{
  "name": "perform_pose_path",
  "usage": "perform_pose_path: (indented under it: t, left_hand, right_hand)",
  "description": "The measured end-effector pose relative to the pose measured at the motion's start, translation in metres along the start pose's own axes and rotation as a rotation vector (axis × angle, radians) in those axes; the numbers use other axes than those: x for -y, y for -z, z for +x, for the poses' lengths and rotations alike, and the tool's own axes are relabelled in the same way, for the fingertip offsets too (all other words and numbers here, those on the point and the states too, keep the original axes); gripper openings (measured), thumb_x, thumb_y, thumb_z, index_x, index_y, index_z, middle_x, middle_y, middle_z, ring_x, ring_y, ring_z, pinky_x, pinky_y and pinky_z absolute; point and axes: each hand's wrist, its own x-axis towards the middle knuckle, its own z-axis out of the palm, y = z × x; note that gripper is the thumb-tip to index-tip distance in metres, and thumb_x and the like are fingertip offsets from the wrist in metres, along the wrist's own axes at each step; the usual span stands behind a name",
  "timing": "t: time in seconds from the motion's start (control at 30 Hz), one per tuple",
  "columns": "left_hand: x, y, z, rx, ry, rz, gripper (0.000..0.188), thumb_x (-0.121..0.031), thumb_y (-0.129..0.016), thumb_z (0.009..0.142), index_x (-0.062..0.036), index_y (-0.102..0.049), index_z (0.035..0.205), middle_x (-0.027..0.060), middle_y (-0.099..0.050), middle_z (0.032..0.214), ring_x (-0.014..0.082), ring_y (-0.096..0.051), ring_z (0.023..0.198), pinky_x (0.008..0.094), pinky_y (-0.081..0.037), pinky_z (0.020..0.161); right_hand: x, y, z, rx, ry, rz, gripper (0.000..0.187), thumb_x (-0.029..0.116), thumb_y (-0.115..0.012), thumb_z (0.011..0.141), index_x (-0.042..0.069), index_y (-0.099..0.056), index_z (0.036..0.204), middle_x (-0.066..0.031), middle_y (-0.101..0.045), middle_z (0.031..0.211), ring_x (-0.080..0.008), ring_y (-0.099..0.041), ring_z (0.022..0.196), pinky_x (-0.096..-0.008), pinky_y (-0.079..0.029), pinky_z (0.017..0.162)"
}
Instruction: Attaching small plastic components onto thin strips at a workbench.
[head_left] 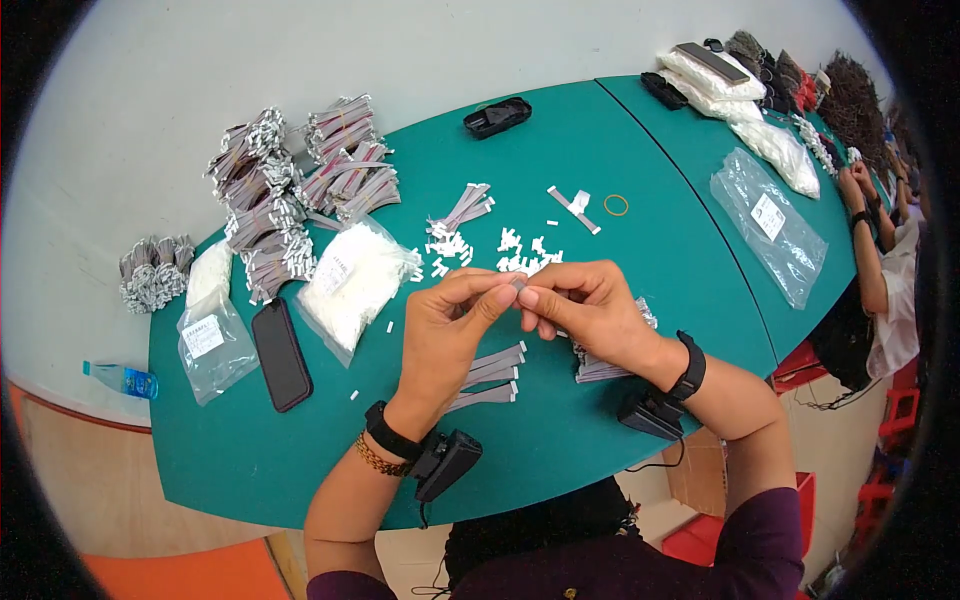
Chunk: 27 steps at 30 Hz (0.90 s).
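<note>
Over the middle of the table my left hand (448,325) and my right hand (600,315) meet, thumbs and fingertips pinched together. Between them shows a bit of grey ribbon cable (519,284); most of it is hidden by the fingers. Just beyond lies a scatter of small white connectors (520,262), with more white connectors (450,244) to the left. Below my left hand several grey ribbon cables (492,374) with white ends lie side by side. A stack of ribbon cables (598,366) is partly covered by my right hand. Farther off rests a short bundle of cables (468,206).
Bundled cables (262,200) pile up at the left, near a bag of white connectors (355,275), a phone (282,357) and a bottle (122,380). Beyond are a black tray (497,117) and a rubber band (616,205). Another person's arm (868,245) reaches in at right, near a plastic bag (770,225).
</note>
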Motion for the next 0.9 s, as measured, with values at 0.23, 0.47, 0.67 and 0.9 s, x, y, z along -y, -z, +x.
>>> perform_pose_path:
  t: [0.23,0.47,0.67,0.9]
  left_hand:
    - [-0.001,-0.002,0.000,-0.025,-0.006,-0.034,0.015,-0.009,-0.063,0.082,0.0000,-0.065,0.093,0.0049,-0.062,0.085,0.0088,-0.057,0.077,0.0215,-0.046,0.072]
    - [0.003,-0.003,-0.002,-0.051,0.021,-0.004,0.013,-0.008,-0.062,0.083,0.0009,-0.063,0.092,0.0051,-0.063,0.085,0.0097,-0.057,0.079,0.0230,-0.044,0.075]
    - [0.005,-0.005,-0.001,-0.057,0.069,-0.056,0.012,-0.011,-0.061,0.084,-0.0009,-0.063,0.090,0.0020,-0.062,0.082,0.0064,-0.051,0.070,0.0201,-0.041,0.064]
    - [0.010,-0.010,0.003,-0.041,0.161,0.029,0.014,-0.010,-0.063,0.081,-0.0007,-0.062,0.092,0.0004,-0.061,0.081,0.0063,-0.043,0.064,0.0215,-0.036,0.056]
  right_hand:
    - [0.001,0.000,-0.001,0.010,0.013,-0.064,0.016,0.014,-0.056,0.088,0.000,-0.064,0.087,-0.0018,-0.060,0.071,-0.0041,-0.052,0.060,-0.0169,-0.042,0.053]
    - [0.000,-0.004,0.000,-0.004,0.020,-0.059,0.016,0.014,-0.056,0.088,0.001,-0.063,0.082,0.0009,-0.059,0.067,-0.0026,-0.050,0.058,-0.0172,-0.041,0.052]
    - [0.000,0.000,0.002,0.007,-0.018,-0.081,0.017,0.015,-0.057,0.087,0.000,-0.064,0.082,-0.0001,-0.059,0.067,-0.0036,-0.050,0.058,-0.0175,-0.041,0.051]
    - [0.004,0.015,0.009,-0.040,0.028,-0.034,0.017,0.015,-0.058,0.087,0.001,-0.065,0.081,-0.0007,-0.059,0.066,-0.0041,-0.051,0.057,-0.0175,-0.041,0.050]
